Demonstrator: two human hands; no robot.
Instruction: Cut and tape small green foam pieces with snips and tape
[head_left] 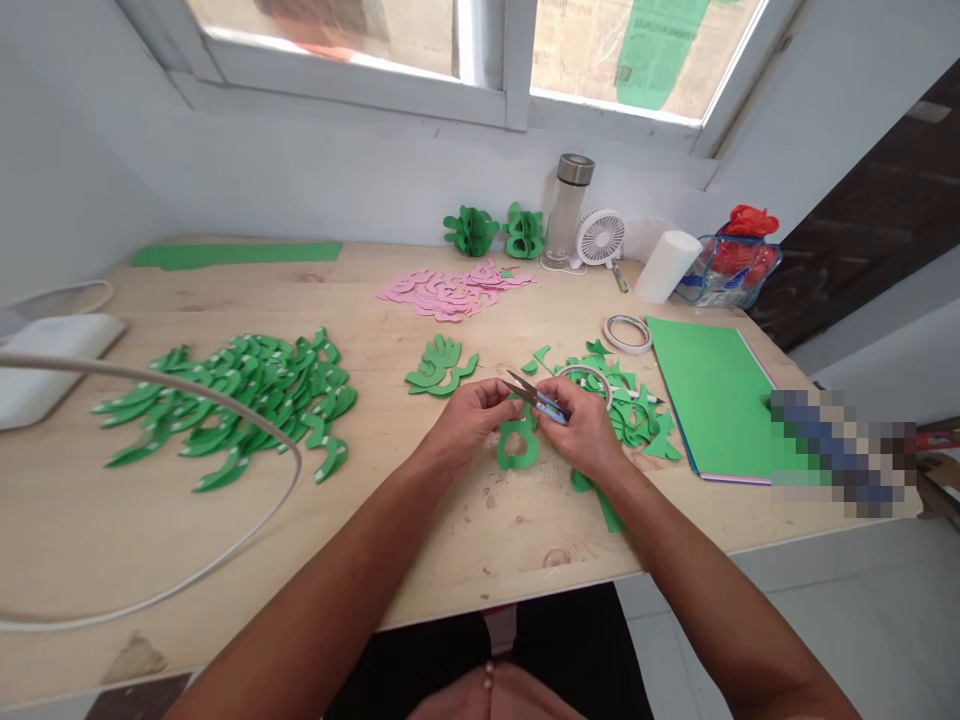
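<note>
Between the thumb and fingers of my left hand point(478, 412) is a green paper cutout point(517, 452) with a rounded hole in it. My right hand point(580, 425) grips a pair of scissors point(544, 402), whose blades point left, slightly apart, just above the cutout's upper end. Small green paper scraps point(637, 412) lie beside my right hand, with a roll of tape point(589, 380) among them. Just beyond my left hand rests a small stack of green cut shapes point(437, 366). A green strip point(609, 510) lies partly under my right forearm.
A large heap of green curved pieces with white patches point(247, 400) spreads at left, near a white cable point(289, 455). Pink cutouts point(450, 292) lie farther back. Green sheets point(712, 400) are stacked at right. A glass bottle point(566, 215) and small fan point(601, 238) stand by the wall.
</note>
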